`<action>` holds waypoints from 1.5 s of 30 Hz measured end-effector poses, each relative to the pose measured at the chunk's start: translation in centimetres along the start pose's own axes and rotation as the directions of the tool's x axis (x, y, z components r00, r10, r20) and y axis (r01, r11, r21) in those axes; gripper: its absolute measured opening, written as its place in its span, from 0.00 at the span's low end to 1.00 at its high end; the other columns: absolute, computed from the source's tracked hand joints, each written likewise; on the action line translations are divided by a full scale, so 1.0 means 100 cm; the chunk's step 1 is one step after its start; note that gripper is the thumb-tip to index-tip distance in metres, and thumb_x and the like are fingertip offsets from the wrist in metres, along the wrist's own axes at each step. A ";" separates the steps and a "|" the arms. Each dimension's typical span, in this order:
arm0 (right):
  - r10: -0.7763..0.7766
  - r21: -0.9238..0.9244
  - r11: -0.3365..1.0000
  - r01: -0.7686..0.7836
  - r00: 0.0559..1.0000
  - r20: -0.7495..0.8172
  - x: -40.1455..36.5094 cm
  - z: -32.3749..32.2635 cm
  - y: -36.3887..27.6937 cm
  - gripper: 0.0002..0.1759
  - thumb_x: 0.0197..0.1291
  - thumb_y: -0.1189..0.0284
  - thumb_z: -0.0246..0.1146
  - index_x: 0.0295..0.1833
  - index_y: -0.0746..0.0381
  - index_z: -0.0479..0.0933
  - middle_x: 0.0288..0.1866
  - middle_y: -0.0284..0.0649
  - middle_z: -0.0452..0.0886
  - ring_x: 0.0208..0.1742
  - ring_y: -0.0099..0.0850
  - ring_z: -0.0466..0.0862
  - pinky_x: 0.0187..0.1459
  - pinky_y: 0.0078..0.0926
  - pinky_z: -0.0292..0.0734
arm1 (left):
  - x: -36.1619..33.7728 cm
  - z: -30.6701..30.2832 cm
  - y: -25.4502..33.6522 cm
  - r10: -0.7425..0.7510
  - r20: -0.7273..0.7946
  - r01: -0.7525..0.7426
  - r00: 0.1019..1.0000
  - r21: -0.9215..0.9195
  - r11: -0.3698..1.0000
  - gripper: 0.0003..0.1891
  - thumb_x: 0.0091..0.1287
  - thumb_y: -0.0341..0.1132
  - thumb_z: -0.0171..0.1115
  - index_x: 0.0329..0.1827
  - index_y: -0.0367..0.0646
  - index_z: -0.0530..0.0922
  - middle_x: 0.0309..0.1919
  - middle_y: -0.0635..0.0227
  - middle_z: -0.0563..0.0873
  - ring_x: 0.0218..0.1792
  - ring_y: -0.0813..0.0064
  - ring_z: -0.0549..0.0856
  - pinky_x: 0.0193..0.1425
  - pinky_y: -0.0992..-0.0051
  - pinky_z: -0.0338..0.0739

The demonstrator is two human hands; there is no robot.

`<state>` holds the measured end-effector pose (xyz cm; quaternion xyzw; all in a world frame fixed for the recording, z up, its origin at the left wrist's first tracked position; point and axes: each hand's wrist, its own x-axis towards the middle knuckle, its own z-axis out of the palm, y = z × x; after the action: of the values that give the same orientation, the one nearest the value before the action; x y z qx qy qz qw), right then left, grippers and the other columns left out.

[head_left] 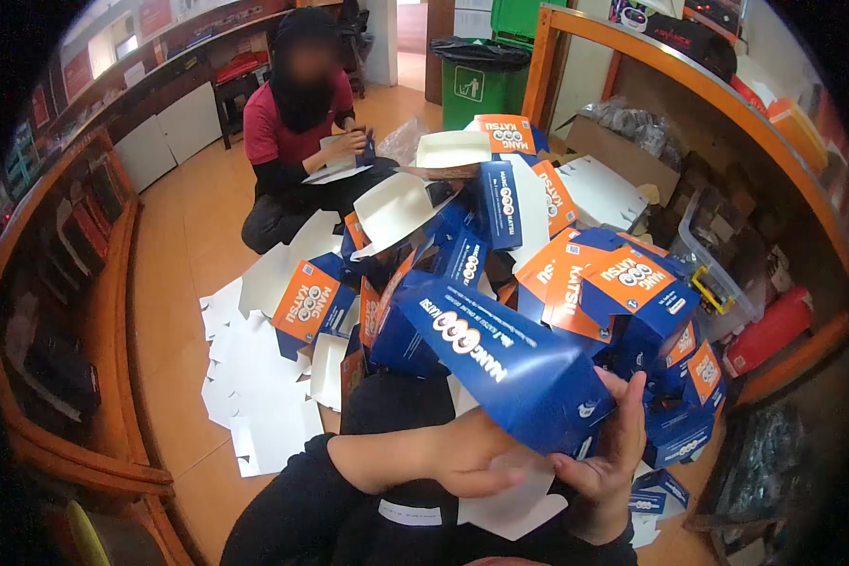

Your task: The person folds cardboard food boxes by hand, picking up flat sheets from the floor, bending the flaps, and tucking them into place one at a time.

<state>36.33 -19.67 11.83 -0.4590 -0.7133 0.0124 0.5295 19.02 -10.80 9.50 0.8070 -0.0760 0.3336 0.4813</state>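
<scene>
A blue carton [486, 354] with white and orange lettering is held over my lap, its white flaps [514, 505] hanging at the near end. My left hand [476, 457] reaches across under the carton, fingers closed at its lower edge; the carton hides part of them. At the carton's right end my right hand [608, 453] grips the edge between thumb and fingers. Just beyond lies a large heap of folded blue and orange boxes [632, 274], some showing white insides [391, 212].
Flat white sheets [255, 377] are spread on the floor at left. A co-worker [302, 123] sits opposite, holding a carton. A green bin [481, 85] stands at the back. Wooden-framed shelves [137, 311] flank the left side; a clear plastic container [717, 255] is at right.
</scene>
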 end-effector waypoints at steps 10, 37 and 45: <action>-0.106 0.037 0.993 0.112 0.985 -0.138 -0.014 0.010 0.000 0.40 0.34 0.64 0.77 0.56 0.58 0.69 0.50 0.43 0.76 0.52 0.49 0.77 0.53 0.45 0.74 | -0.008 0.006 -0.017 -0.149 -0.195 0.159 0.969 0.036 0.987 0.42 0.50 0.59 0.64 0.65 0.44 0.64 0.63 0.62 0.67 0.65 0.59 0.63 0.69 0.58 0.53; -0.025 -0.227 0.969 0.100 0.950 0.311 -0.014 -0.013 0.012 0.09 0.42 0.62 0.69 0.26 0.54 0.79 0.16 0.27 0.69 0.25 0.30 0.69 0.39 0.34 0.64 | -0.007 0.016 0.001 -0.338 0.091 0.350 0.937 -0.197 0.916 0.14 0.62 0.35 0.61 0.49 0.47 0.70 0.41 0.67 0.74 0.46 0.72 0.72 0.45 0.75 0.70; -0.044 -0.044 0.998 0.036 0.979 -0.199 -0.034 -0.011 0.012 0.13 0.51 0.60 0.65 0.39 0.55 0.81 0.31 0.34 0.71 0.35 0.31 0.72 0.48 0.40 0.72 | -0.020 0.012 -0.008 -0.576 0.128 0.573 0.807 -0.406 0.712 0.24 0.57 0.27 0.58 0.59 0.39 0.68 0.38 0.64 0.83 0.35 0.81 0.82 0.41 0.81 0.75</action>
<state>37.99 -21.77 9.13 -0.4541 -0.6656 -0.0588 0.5894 18.37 -11.72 7.29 0.6639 0.1094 0.1457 0.7252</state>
